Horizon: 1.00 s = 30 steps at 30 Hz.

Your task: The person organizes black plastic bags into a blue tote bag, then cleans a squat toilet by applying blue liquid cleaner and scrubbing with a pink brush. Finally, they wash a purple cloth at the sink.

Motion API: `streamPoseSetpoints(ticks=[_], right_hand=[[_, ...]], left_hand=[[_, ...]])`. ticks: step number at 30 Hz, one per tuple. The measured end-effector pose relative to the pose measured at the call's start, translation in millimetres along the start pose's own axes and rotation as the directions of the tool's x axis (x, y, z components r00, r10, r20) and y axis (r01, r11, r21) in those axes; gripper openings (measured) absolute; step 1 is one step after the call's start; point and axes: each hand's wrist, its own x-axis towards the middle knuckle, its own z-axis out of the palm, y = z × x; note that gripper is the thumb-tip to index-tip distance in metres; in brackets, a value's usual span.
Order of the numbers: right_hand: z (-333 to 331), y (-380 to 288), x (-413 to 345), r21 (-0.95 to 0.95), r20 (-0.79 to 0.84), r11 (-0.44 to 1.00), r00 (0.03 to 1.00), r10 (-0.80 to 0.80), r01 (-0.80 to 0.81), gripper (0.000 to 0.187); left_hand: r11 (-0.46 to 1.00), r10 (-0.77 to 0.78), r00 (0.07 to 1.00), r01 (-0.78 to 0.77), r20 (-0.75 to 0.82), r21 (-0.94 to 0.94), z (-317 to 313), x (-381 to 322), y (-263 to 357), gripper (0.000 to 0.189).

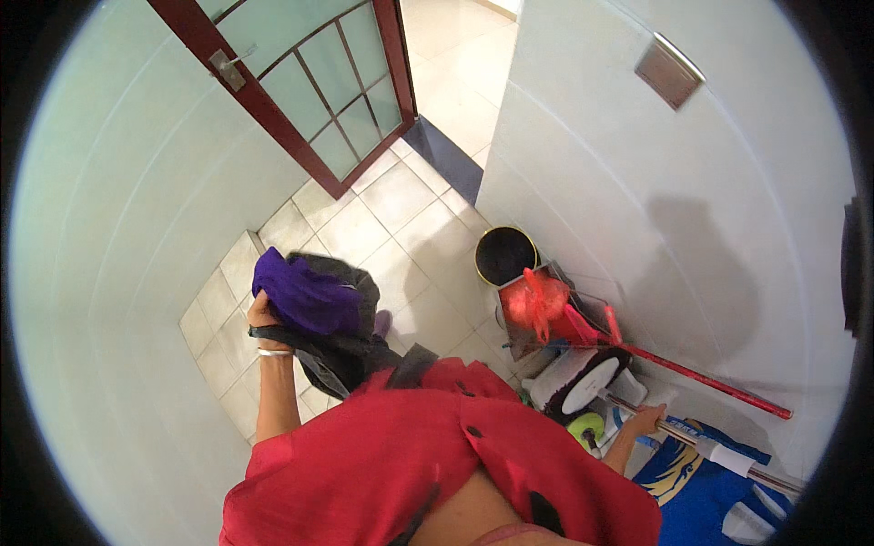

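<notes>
My left hand (261, 310) grips a bunched purple cloth (311, 293). A dark strap crosses the wrist beside a bracelet, and a black bag or cloth (334, 365) hangs below and behind the purple one; which of these it is I cannot tell. Out to the right, my right hand (649, 418) is closed around the metal pole (683, 434) of a spin mop. The mop's round white head (590, 385), with dark fringe around it, is tilted up on edge next to a grey-white plastic container (550, 382).
A black bin (506, 256) with a yellow rim stands against the right wall. Beside it are a dustpan holding a red plastic bag (537, 300) and a long red handle (710, 382). A blue printed bag (710, 491) lies lower right. The framed glass door (328, 89) stands ajar.
</notes>
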Motion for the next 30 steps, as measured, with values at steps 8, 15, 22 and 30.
streamPoseSetpoints(ticks=[8, 15, 22, 30], right_hand=[[59, -131, -152, -0.189, -0.216, 0.982, 0.974, -0.063, 0.022, 0.041], [60, -92, -262, -0.421, 0.204, 0.885, 0.972, -0.120, 0.198, 0.026], [193, 21, -386, -0.621, 0.592, 0.781, 0.613, 0.523, -0.066, 0.014], [549, -10, -403, -0.526, 0.781, 0.850, 0.387, 0.491, -0.017, 0.015]], left_hand=[[0.994, -0.089, 0.996, 0.090, -0.009, 0.054, -51, 150, 21, 0.044], [0.961, -0.269, 0.933, 0.275, 0.239, 0.006, -53, 300, 11, 0.052], [0.947, -0.322, 0.923, 0.315, 0.210, 0.071, -15, 449, -20, 0.051], [0.915, -0.403, 0.888, 0.394, 0.223, 0.087, 66, 591, -30, 0.046]])
